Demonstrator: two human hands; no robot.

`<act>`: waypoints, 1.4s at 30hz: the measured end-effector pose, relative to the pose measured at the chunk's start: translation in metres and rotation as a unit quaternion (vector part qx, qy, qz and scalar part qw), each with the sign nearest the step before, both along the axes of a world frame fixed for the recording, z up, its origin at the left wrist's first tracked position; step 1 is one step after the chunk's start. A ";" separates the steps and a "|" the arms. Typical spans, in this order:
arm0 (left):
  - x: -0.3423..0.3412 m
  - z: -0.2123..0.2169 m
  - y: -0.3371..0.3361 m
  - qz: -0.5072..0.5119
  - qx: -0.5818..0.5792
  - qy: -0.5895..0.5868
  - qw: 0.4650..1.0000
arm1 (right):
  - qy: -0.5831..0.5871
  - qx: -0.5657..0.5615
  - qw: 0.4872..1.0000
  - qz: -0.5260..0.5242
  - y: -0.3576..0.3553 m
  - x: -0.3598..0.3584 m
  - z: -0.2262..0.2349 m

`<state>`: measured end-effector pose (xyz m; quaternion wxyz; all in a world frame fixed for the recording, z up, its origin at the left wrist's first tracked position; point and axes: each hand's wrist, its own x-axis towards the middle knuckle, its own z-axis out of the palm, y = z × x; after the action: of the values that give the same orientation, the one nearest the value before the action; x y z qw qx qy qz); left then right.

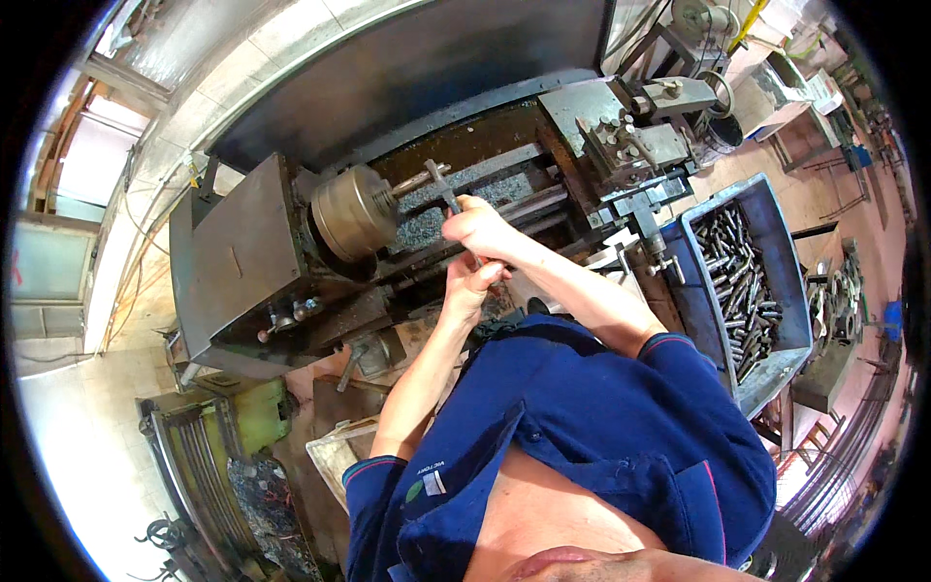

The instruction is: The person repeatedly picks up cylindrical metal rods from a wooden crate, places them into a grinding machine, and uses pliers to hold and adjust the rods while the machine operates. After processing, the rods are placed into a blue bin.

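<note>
A lathe chuck (351, 211) grips a slim metal rod (415, 182) that sticks out to the right. Across the rod's free end stands a grey metal measuring tool (444, 187), which looks like a caliper; whether its jaws touch the rod is too small to tell. My right hand (480, 231) is closed around the tool's body, just right of the chuck. Directly below it, my left hand (468, 287) is closed with thumb and fingers together at the tool's lower end. The fingers partly hide the tool there.
Metal shavings (422, 231) lie in the lathe bed below the rod. To the right are the tool post (621, 141) and a blue crate (797, 291) of metal pins. The headstock (238, 257) with levers is at left; a dark splash guard (436, 78) rises behind.
</note>
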<state>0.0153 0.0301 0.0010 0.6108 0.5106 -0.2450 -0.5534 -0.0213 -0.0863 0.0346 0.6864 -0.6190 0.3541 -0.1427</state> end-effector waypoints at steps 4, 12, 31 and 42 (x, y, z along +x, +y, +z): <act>-0.006 0.002 -0.006 -0.012 -0.004 -0.011 1.000 | 0.002 -0.018 0.999 -0.039 -0.004 -0.010 -0.001; -0.002 -0.006 -0.001 0.000 -0.010 -0.029 1.000 | -0.021 -0.017 1.000 -0.014 -0.001 -0.001 -0.013; -0.002 -0.010 -0.001 0.002 -0.025 -0.015 1.000 | 0.011 -0.072 0.997 -0.017 0.002 -0.004 -0.007; -0.002 -0.008 -0.014 -0.057 -0.041 -0.026 0.997 | -0.034 -0.045 0.997 -0.043 -0.009 -0.018 -0.011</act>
<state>0.0135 0.0156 -0.0071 0.5922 0.4847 -0.3119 -0.5631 -0.0396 -0.0949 0.0239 0.6623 -0.6285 0.3504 -0.2088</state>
